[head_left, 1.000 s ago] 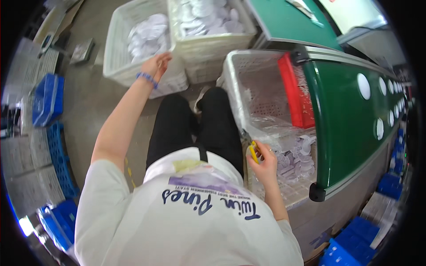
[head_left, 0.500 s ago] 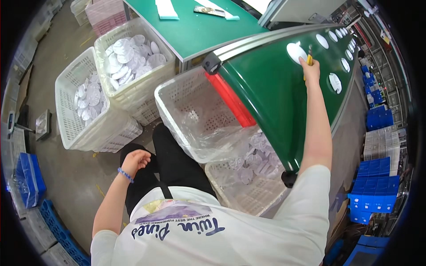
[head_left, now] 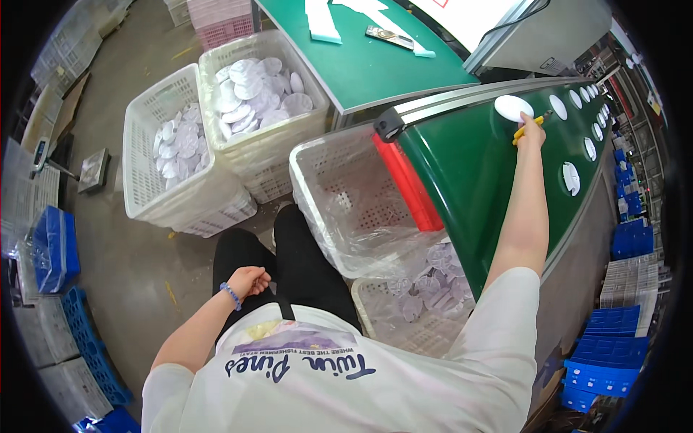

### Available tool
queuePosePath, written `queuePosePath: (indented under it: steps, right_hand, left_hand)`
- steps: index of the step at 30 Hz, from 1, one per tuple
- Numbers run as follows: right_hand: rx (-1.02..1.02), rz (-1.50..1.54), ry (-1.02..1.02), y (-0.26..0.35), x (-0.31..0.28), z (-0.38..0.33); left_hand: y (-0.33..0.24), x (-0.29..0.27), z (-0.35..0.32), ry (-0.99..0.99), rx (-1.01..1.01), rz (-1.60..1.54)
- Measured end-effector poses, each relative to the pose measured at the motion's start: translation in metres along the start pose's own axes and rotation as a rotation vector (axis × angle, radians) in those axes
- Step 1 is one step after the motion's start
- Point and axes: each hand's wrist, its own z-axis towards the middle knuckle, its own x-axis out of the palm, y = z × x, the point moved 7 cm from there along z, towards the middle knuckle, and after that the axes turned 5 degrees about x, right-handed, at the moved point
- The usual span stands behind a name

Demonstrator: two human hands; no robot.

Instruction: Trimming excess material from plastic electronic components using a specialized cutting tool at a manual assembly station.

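Since a second ago, the left hand (head_left: pixel 250 281) has come from the left tub (head_left: pixel 146 141) to the lap (head_left: pixel 310 263), and the right hand (head_left: pixel 533 133) from low at the body's side up to the belt (head_left: pixel 451 155); the left's fingers are loosely curled, and whether they hold anything I cannot tell; anything missed could, if the belt runs, drop over its near end toward the red tray (head_left: pixel 408 184); the right grips cutters (head_left: pixel 518 134), fingertips at the rim of a disc (head_left: pixel 512 107) by the belt's far edge; with the tool crowding that grip, the disc could slip, or the tips catch the next disc (head_left: pixel 558 107).
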Motion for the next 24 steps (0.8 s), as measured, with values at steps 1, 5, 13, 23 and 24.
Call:
queuePosePath:
  steps: [1, 5, 13, 23, 24]
  right_hand:
    - [0.007, -0.007, -0.002, 0.003, -0.001, -0.014]
    - [-0.341, -0.134, 0.244, 0.053, 0.015, -0.102]
    - [-0.383, -0.239, 0.816, 0.093, 0.024, -0.360]
    - [-1.134, -0.732, 1.357, -0.029, -0.026, -0.562]
    - [-1.020, -0.652, 1.349, -0.031, -0.026, -0.563]
  left_hand:
    - [0.004, -0.003, 0.005, -0.001, -0.010, 0.000]
    - [0.044, -0.026, 0.041, -0.008, -0.340, 0.092]
    - [-0.205, 0.213, 0.022, 0.420, 0.269, -0.178]
    - [-0.127, 0.153, -0.062, 0.477, 0.450, -0.185]
    - [-0.124, 0.142, -0.063, 0.454, 0.446, -0.191]
